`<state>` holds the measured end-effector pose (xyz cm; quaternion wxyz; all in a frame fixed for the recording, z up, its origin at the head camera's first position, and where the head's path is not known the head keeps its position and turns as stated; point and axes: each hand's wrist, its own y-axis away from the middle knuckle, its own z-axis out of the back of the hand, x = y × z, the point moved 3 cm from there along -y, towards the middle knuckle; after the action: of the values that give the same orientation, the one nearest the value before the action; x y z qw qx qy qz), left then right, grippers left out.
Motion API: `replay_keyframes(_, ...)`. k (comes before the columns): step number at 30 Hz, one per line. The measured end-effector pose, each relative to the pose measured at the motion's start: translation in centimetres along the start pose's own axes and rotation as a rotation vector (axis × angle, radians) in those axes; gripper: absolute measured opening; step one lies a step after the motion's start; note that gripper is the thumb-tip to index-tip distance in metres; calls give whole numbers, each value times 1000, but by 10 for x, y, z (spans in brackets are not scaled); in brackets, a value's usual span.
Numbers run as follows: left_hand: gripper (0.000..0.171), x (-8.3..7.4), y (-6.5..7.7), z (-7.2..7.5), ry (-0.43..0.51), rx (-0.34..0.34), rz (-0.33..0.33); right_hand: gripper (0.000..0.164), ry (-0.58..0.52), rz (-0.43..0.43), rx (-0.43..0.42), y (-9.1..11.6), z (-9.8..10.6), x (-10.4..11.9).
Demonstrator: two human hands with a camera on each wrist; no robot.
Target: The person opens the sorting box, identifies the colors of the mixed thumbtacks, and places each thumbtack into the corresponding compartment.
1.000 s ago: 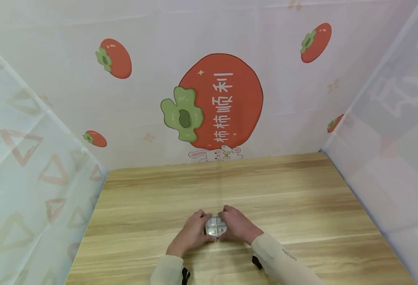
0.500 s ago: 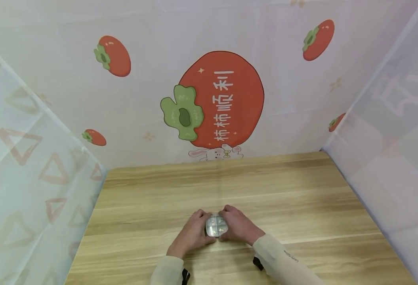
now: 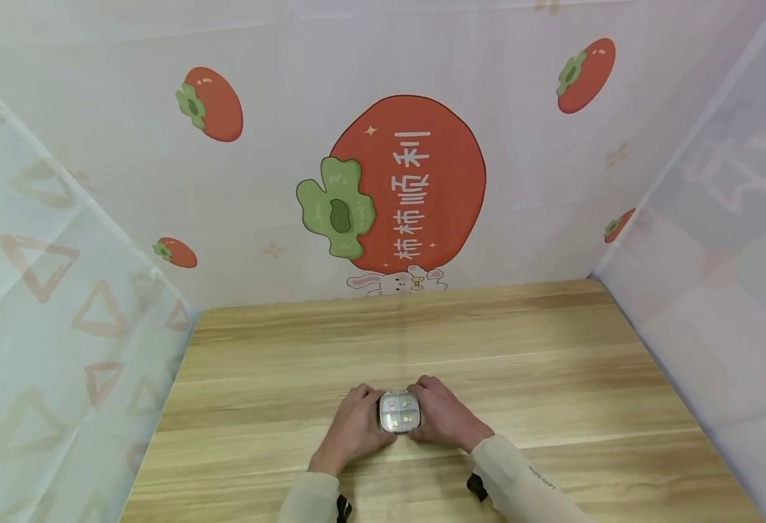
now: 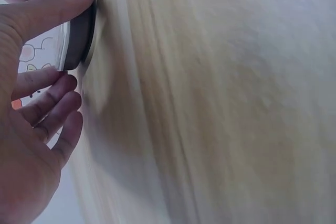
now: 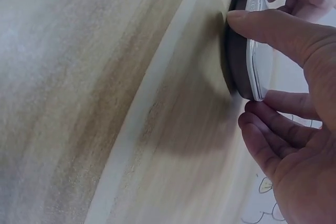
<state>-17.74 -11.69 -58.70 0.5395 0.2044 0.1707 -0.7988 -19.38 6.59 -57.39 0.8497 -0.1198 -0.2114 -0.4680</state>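
A small pill box [image 3: 399, 412] with a clear lid and a cross divider is at the front middle of the table. Several tiny pieces show through the lid, too small to identify. Both wrist views show its dark base. On its left side my left hand [image 3: 356, 425] pinches it, thumb on the near edge and fingers at the far edge. From the right, my right hand [image 3: 446, 415] grips it the same way. In the right wrist view the pill box [image 5: 241, 66] lies very close to the tabletop; whether it touches, I cannot tell.
The wood-grain table [image 3: 278, 349] stretches out around the hands. A white cloth backdrop [image 3: 278, 181] with printed persimmons rises at its far edge. Pale cloth panels [image 3: 62, 254] stand along the left and right sides.
Both hands and the pill box have shifted very slightly right. My right hand has drawn back from over the lid, so more of the lid shows.
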Motion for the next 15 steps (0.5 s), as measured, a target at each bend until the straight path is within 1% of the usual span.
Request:
replay_keyframes(6,73,-8,-10,-3,-51,-31,-4,68,-9,-26,-12,0,5,-10)
replay_keyframes(12,75,-14,-17,-8,-87,2,3,69,-23,-51,3,4,8,-17)
replay_keyframes(15,76,-15,-18,-11,-84,5,3,71,-41,-65,0,6,9,-19)
